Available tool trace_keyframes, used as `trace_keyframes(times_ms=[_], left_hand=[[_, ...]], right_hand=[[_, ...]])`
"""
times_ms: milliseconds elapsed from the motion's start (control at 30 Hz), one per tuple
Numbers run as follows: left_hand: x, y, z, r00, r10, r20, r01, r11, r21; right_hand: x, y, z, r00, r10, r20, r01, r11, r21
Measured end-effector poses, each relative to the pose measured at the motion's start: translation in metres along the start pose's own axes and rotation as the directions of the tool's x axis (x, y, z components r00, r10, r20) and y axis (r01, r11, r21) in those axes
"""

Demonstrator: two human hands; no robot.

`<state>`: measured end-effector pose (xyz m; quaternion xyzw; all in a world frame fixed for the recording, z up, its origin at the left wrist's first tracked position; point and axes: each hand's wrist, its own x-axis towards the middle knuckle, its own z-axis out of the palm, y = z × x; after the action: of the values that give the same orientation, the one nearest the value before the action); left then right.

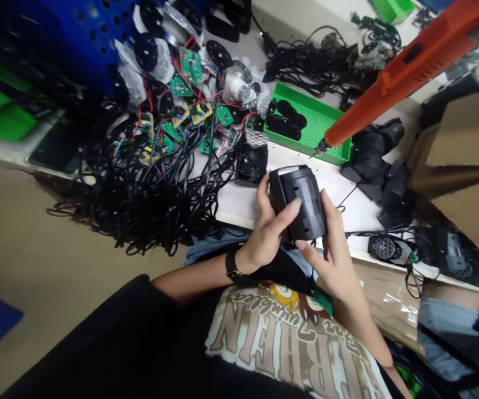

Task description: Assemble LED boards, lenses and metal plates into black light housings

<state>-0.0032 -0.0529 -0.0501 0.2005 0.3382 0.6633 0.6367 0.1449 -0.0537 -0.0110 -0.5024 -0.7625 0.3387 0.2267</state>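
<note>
Here, black housing by cluttered white bench, tan floor below

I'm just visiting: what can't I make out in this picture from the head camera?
All in the head view:
Black housing: far side hidden by its own body; edges partly covered by the left hand and right hand.
Orange tool: upper end cut off at the top right.
Specks in the green tray: too small to identify.
Black cables: many ends lost in their own tangle.
</note>
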Motion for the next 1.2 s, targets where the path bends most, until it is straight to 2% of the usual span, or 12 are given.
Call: trace_keyframes(times_ms=[133,333,633,733,800,900,967,1033,1100,1200], left_hand=[[0.005,0.004,0.005,0.998,-0.046,-0.042,0.043,0.998,-0.054],[0.004,0.005,0.005,0.999,0.002,-0.04,-0.003,1.0,-0.009],[0.002,0.0,0.003,0.999,0.019,-0.033,-0.016,0.994,0.104],[0.004,0.001,0.0,0.999,0.02,-0.033,-0.017,0.996,0.09],[0.007,0.003,-0.003,1.0,0.002,-0.025,0.0,0.996,0.089],[0.006,0.006,-0.009,0.998,-0.038,0.042,0.033,0.992,0.118],[0.002,0.007,-0.012,0.991,-0.043,0.128,0.02,0.983,0.181],[-0.004,0.007,-0.016,0.97,0.0,0.245,-0.073,0.955,0.288],[-0.01,0.006,-0.02,0.927,0.076,0.367,-0.226,0.895,0.385],[-0.018,0.001,-0.027,0.874,0.163,0.458,-0.386,0.804,0.452]], right_hand=[[-0.001,-0.002,0.002,0.999,0.021,-0.037,-0.019,0.998,0.068],[-0.002,-0.008,0.01,0.988,-0.056,-0.144,0.049,0.998,-0.048],[-0.009,-0.009,0.022,0.98,-0.083,-0.18,0.065,0.992,-0.105],[-0.011,-0.008,0.022,0.985,-0.072,-0.154,0.068,0.997,-0.035],[-0.008,-0.002,0.018,0.992,-0.033,-0.12,0.048,0.99,0.131],[0.001,0.01,0.009,0.986,0.106,-0.127,-0.035,0.886,0.463],[0.01,0.015,0.004,0.97,0.191,-0.148,-0.068,0.804,0.591],[0.017,0.013,0.001,0.975,0.191,-0.117,-0.075,0.771,0.632],[0.02,0.007,0.001,0.987,0.141,-0.074,-0.063,0.77,0.635],[0.017,-0.002,0.007,0.983,0.118,-0.139,-0.016,0.814,0.581]])
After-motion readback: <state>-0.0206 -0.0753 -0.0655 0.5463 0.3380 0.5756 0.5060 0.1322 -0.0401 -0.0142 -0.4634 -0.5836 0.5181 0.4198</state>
